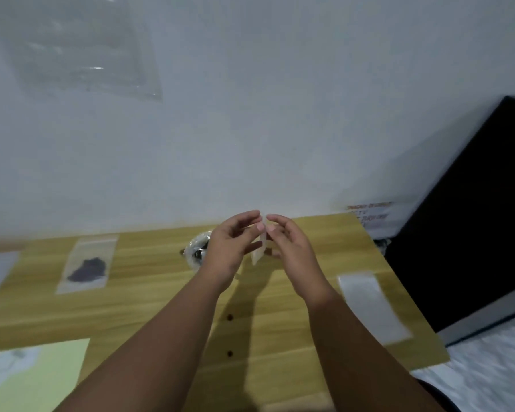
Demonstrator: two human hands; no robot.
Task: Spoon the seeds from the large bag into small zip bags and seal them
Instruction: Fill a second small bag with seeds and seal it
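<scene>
Left hand: the left hand (231,248) is raised above the desk, its fingers (244,219) pinching the top edge of a small, clear, thin plastic zip bag (258,250).
Right hand: the right hand (289,245) is facing the left, its fingers (275,219) pinching the same top edge from the other side.
Held bag: the small zip bag is hanging edge-on between the two hands, above the middle of the light wooden desk (161,304); whether it is holding seeds cannot be told.
Step in hand: judging by the paired pinch at the mouth, the person is either opening or pressing shut the zip strip.
Filled bag: a flat clear zip bag with a dark heap of seeds (87,264) is lying on the desk, well to the left of the hands.
Large bag: a crumpled clear plastic bag with dark contents (195,248) is sitting just behind the left hand, partly hidden.
Spare bags: a flat, pale strip of what look like empty bags (372,304) is lying near the right desk edge.
Spoon: none is showing clearly.
Handling: the bag is likely light, limp and slippery; grip it at the stiffer zip strip, not the soft film below, and keep the mouth upward so seeds are not spilling.
</scene>
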